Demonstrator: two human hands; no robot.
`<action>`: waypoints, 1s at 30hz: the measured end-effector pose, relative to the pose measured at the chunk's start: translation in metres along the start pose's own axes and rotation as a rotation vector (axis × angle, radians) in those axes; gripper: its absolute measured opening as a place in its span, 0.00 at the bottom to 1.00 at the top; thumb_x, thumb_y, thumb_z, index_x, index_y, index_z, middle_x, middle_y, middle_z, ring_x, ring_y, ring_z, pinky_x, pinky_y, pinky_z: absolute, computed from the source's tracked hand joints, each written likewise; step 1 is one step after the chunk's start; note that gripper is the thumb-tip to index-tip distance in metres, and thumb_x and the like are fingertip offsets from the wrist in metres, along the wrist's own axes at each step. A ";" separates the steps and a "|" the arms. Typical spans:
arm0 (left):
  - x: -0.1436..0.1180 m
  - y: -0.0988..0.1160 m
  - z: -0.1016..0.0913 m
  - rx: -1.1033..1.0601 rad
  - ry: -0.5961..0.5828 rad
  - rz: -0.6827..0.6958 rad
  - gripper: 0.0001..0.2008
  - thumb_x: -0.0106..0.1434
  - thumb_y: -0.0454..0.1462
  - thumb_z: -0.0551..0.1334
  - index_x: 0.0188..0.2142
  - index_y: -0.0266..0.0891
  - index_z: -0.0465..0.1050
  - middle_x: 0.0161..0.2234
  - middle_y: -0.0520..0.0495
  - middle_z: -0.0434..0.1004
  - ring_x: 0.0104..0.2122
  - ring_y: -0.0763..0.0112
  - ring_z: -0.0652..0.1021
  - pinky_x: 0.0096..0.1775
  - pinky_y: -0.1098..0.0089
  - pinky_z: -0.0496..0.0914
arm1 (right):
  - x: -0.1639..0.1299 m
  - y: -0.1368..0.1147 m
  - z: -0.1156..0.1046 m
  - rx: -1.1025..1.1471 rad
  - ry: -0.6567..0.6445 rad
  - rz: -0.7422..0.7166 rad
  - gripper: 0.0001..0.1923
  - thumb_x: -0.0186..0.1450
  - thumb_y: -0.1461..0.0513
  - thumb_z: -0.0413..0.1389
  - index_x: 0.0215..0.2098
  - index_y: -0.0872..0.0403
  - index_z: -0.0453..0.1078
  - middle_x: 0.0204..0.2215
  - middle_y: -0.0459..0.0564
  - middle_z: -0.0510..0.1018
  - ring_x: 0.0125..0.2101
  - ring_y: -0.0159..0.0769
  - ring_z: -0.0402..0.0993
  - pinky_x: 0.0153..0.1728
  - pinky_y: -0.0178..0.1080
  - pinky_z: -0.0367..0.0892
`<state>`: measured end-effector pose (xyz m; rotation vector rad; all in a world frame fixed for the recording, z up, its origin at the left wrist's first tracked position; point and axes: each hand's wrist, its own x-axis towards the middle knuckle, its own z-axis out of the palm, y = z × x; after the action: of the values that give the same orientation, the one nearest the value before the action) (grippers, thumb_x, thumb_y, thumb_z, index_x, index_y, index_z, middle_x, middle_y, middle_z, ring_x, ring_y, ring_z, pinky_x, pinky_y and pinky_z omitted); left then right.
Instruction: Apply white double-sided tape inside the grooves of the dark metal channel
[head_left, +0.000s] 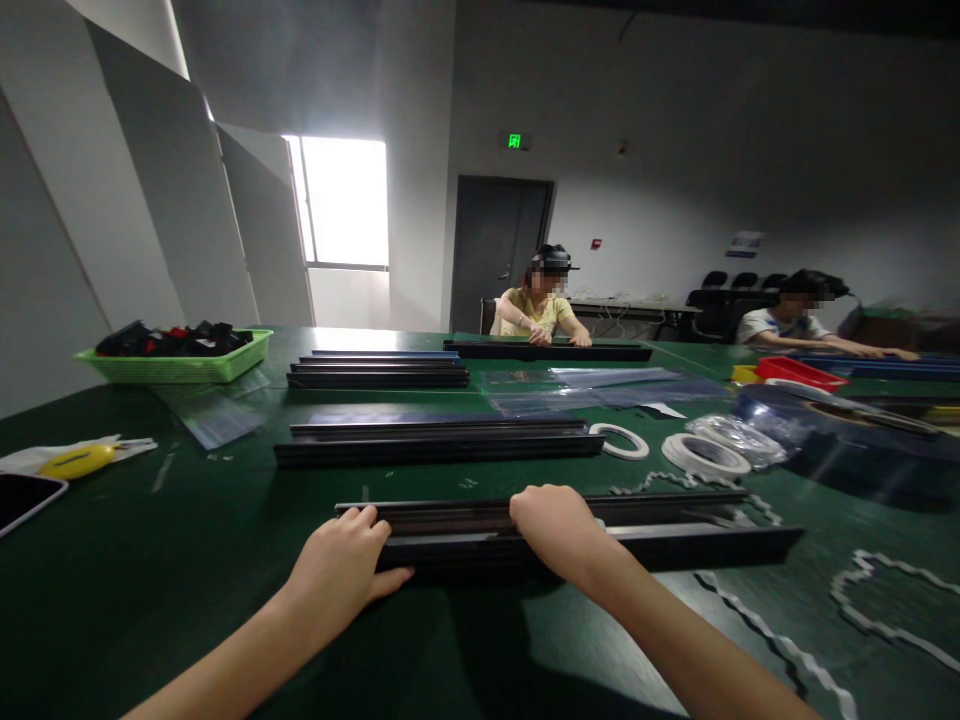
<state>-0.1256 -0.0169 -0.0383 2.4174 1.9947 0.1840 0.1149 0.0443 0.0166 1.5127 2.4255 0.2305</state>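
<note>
Left hand [339,556] on black channel [712,547]

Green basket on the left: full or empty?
Full, by the look of it: black items heap above the rim of the green basket.

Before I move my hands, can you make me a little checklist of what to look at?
1. Left hand on the nearest black channel: ok, fingers over its left part.
2. Right hand on it too: ok, near the middle.
3. Right hand's grip: cannot tell, the fingertips are hidden.
4. Nothing loose beside your right forearm: not ok, a white wavy strip lies there.
5. Phone away from your left hand: ok, far off to the left.
</note>
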 end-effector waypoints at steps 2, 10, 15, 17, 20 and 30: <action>0.000 0.000 0.001 0.008 0.003 -0.002 0.22 0.59 0.53 0.54 0.41 0.40 0.73 0.41 0.42 0.74 0.43 0.57 0.74 0.44 0.59 0.68 | 0.000 0.000 0.000 -0.001 0.002 0.000 0.13 0.60 0.69 0.51 0.38 0.57 0.76 0.33 0.61 0.80 0.37 0.44 0.77 0.36 0.38 0.67; 0.000 0.002 -0.001 0.018 0.011 -0.009 0.22 0.59 0.53 0.54 0.39 0.38 0.73 0.41 0.41 0.75 0.44 0.56 0.74 0.44 0.60 0.68 | -0.001 -0.001 -0.001 -0.006 0.003 0.002 0.13 0.59 0.69 0.51 0.38 0.57 0.76 0.33 0.62 0.80 0.37 0.45 0.77 0.36 0.39 0.68; 0.000 0.002 -0.002 0.019 0.012 0.001 0.23 0.59 0.53 0.53 0.39 0.38 0.73 0.40 0.41 0.75 0.43 0.56 0.74 0.44 0.59 0.69 | -0.001 -0.001 -0.002 -0.018 -0.008 0.003 0.13 0.59 0.68 0.52 0.38 0.58 0.76 0.33 0.63 0.79 0.36 0.44 0.77 0.35 0.38 0.67; 0.001 0.001 -0.002 0.010 0.004 0.019 0.23 0.59 0.53 0.53 0.40 0.38 0.74 0.40 0.41 0.75 0.43 0.56 0.74 0.45 0.59 0.68 | -0.001 -0.001 -0.002 -0.019 -0.009 0.002 0.12 0.59 0.68 0.52 0.39 0.58 0.76 0.33 0.63 0.79 0.36 0.44 0.77 0.35 0.37 0.67; 0.001 -0.001 -0.002 -0.031 -0.004 0.079 0.21 0.60 0.51 0.54 0.42 0.40 0.74 0.41 0.42 0.75 0.44 0.59 0.74 0.47 0.61 0.68 | -0.002 -0.001 -0.003 -0.016 -0.005 0.002 0.13 0.60 0.68 0.52 0.39 0.58 0.76 0.33 0.62 0.79 0.36 0.43 0.77 0.35 0.37 0.67; 0.002 0.001 -0.004 -0.122 -0.065 0.084 0.18 0.62 0.50 0.55 0.42 0.44 0.75 0.45 0.45 0.76 0.45 0.62 0.74 0.49 0.64 0.67 | -0.003 0.002 -0.001 -0.012 0.029 -0.022 0.14 0.58 0.71 0.50 0.34 0.57 0.76 0.33 0.60 0.79 0.36 0.46 0.77 0.32 0.39 0.68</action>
<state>-0.1247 -0.0152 -0.0339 2.4000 1.8011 0.2176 0.1173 0.0425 0.0183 1.4868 2.4567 0.2641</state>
